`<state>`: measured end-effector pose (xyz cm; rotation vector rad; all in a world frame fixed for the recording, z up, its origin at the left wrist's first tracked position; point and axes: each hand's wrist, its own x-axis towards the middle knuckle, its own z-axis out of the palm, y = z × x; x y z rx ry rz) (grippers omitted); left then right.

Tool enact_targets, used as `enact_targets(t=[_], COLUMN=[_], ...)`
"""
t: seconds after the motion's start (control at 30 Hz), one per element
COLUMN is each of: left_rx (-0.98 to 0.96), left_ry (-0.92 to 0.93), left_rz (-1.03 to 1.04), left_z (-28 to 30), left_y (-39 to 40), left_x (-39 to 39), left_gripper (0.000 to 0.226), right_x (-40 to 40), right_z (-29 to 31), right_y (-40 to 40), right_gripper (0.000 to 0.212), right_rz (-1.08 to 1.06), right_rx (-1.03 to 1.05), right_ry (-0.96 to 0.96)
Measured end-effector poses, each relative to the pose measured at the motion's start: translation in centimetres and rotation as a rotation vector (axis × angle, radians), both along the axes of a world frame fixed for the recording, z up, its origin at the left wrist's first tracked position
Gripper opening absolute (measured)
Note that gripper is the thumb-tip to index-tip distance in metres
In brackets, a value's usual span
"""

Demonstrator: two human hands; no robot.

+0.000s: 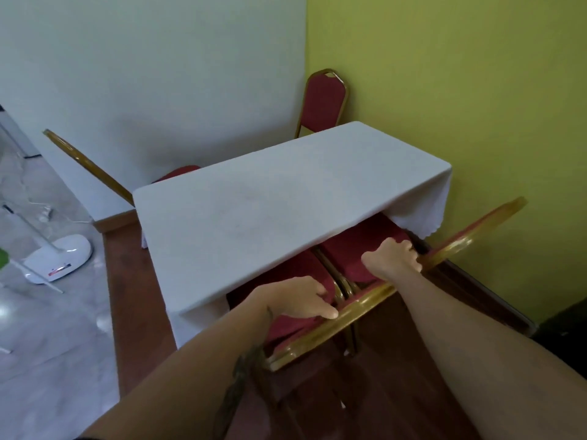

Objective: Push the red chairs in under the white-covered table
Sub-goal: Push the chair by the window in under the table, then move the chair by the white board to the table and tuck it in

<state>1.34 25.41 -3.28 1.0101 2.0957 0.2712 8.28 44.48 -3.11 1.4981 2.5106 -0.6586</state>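
Note:
A table under a white cloth [254,198] stands against a yellow-green wall. Two red chairs with gold frames sit side by side at its near edge, their seats partly under the cloth. My left hand [301,296] grips the top of the left chair's backrest [330,331]. My right hand [394,258] grips the top of the right chair's backrest [470,236]. A third red chair [324,103] stands at the table's far end. A fourth chair [89,166] is at the table's left side, its red seat mostly hidden by the table.
The table stands on a dark wooden floor strip [127,281]. To the left is pale tiled floor with a white stand base [60,258] and cables. A white wall is behind, and a dark object [562,325] sits at the right edge.

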Motion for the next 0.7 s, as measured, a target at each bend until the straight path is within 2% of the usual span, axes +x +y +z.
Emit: enact_targets(t=[0.1, 0.23, 0.37, 0.57, 0.7], left_rx=[-0.014, 0.033, 0.119, 0.463, 0.543], left_ry=[0.106, 0.196, 0.24, 0.306, 0.358], left_rz=[0.072, 0.16, 0.267, 0.512, 0.637], left_z=[1.0, 2.9, 5.0, 7.5, 8.7], left_y=[-1.9, -6.4, -13.0, -24.1, -32.0], left_x=[-3.7, -9.8, -16.5, -25.8, -32.6], left_gripper=[0.067, 0.049, 0.048, 0.04, 0.04], right_x=[-3.5, -9.3, -16.7, -29.4, -38.0], right_z=[1.4, 2.5, 3.4, 5.0, 5.7], right_y=[-2.5, -6.8, -12.3, -22.3, -30.0], right_gripper=[0.065, 0.067, 0.065, 0.065, 0.064], right_rz=[0.108, 0.248, 0.403, 0.579, 0.699], right_rx=[-0.059, -0.114, -0.172, -0.165, -0.169], right_ry=[0.034, 0.124, 0.219, 0.319, 0.365])
